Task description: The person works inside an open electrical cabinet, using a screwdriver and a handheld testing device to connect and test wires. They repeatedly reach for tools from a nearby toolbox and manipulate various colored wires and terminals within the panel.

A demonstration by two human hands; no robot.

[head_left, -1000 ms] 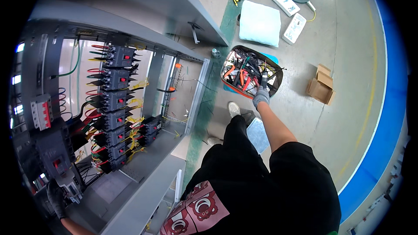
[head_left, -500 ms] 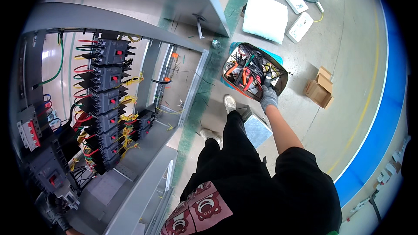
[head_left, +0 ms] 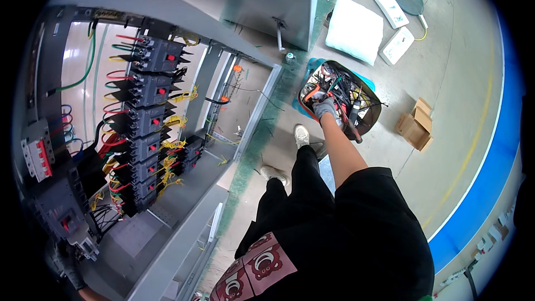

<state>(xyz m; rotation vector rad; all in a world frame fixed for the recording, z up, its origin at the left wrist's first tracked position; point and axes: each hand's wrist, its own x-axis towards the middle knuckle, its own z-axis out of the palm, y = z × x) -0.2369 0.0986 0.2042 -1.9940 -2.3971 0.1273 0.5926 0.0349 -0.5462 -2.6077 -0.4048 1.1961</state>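
Observation:
My right hand (head_left: 325,108), in a grey glove, reaches into a tool box (head_left: 374,124) on the floor. Its fingers are down among the tools, so their grip is hidden. Orange-handled tools (head_left: 310,93) lie beside the fingers. A dark cylindrical tool (head_left: 354,112) rests to the hand's right, among black cables and red handles. At the lower left my left hand (head_left: 68,267), also gloved, is at the bottom of a large grey circuit breaker (head_left: 58,217) inside the metal cabinet. Shadow and the picture's rim obscure its fingers.
A column of breakers (head_left: 149,117) with coloured wires fills the cabinet. Its open door (head_left: 267,5) stands ahead. Around the box lie a white cushion-like bundle (head_left: 354,30), white power strips (head_left: 397,45), a small bottle (head_left: 290,58) and an open carton (head_left: 415,125). My shoes are close by.
My right hand has moved left within the tool box, away from the dark cylindrical tool it was at. That tool now lies in the box. My left hand stays by the large breaker.

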